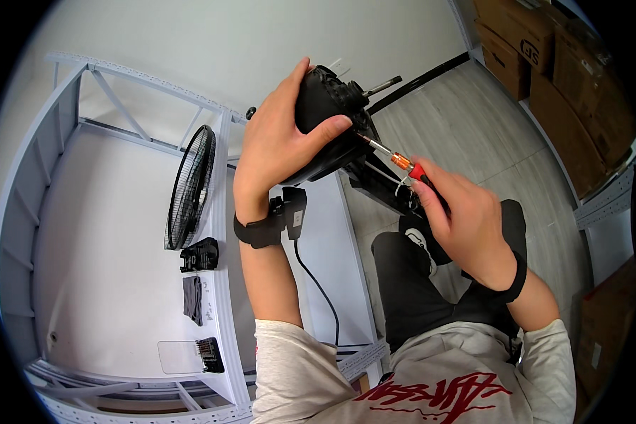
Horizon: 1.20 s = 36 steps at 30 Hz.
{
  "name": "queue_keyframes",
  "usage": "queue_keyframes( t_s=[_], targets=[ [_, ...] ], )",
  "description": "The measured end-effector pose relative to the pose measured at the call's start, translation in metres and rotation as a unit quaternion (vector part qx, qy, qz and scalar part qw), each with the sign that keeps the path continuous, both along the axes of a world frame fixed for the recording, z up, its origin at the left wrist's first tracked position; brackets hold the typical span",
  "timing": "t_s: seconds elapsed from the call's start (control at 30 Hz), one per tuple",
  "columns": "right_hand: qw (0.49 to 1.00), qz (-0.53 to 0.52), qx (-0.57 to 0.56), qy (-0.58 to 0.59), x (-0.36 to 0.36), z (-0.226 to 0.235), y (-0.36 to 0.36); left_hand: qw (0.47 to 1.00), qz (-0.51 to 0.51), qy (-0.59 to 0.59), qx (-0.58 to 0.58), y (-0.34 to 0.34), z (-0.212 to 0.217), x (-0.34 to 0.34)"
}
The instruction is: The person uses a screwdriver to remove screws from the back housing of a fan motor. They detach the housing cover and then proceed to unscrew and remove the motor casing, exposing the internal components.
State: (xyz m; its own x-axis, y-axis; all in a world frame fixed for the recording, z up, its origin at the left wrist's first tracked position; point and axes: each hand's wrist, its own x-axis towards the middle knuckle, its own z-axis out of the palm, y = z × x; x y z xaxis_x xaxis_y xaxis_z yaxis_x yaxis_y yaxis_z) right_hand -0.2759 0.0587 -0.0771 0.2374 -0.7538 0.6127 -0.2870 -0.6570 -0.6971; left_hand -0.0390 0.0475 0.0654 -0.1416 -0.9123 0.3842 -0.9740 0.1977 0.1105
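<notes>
My left hand (279, 138) wraps round the black fan motor housing (318, 106), its thumb pressed on the side facing me. A bare metal shaft (383, 86) sticks out of the housing to the right. In my right hand (466, 222), the fingers close round the handle of a screwdriver (418, 172), red and black with an orange collar. Its tip points up and left and reaches the housing just below my left thumb; the exact contact point is too small to make out. Under the motor, a black stand (374, 182) runs down to the right.
Left of me, a white shelf (113, 240) carries a round black fan grille (194, 184) on edge, a black plastic part (199, 255), a dark folded cloth (192, 300), small screws and a bit case (208, 355). Cardboard boxes (572, 106) fill a rack at right. A cable (318, 283) hangs from my left wrist.
</notes>
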Motion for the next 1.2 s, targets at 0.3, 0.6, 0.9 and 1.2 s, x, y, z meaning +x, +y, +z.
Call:
queue_keyframes(
  t_s=[0.3, 0.6, 0.9, 1.2],
  targets=[
    [0.976, -0.142, -0.112, 0.12, -0.007, 0.017, 0.016, 1.0, 0.001, 0.018, 0.007, -0.004, -0.002, -0.008],
    [0.964, -0.158, -0.073, 0.199, 0.008, 0.042, 0.036, 0.999, 0.007, 0.027, -0.027, -0.005, -0.006, -0.005],
    [0.949, -0.165, -0.1, 0.248, 0.008, 0.043, 0.029, 0.999, 0.031, -0.004, -0.033, -0.008, -0.01, -0.01],
    [0.981, 0.118, 0.075, 0.136, -0.034, 0.07, -0.058, 0.997, 0.034, 0.009, -0.067, -0.003, -0.007, -0.011]
  ],
)
